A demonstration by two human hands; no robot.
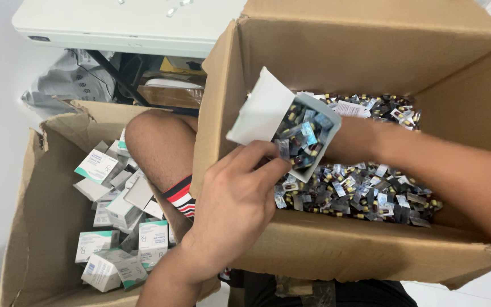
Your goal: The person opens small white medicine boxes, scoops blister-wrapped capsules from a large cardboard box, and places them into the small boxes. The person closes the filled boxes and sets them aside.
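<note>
Head view: small white carton is gripped by the right hand over the big box, left hand pinching blister strips inside. Probably best kept tilted low so strips get emptied cleanly.

A box of cartons lies left of the box of blister strips.

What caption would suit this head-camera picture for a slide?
Two hands, left hand and right hand, tip a small white carton of blister strips over a big cardboard box.
</note>
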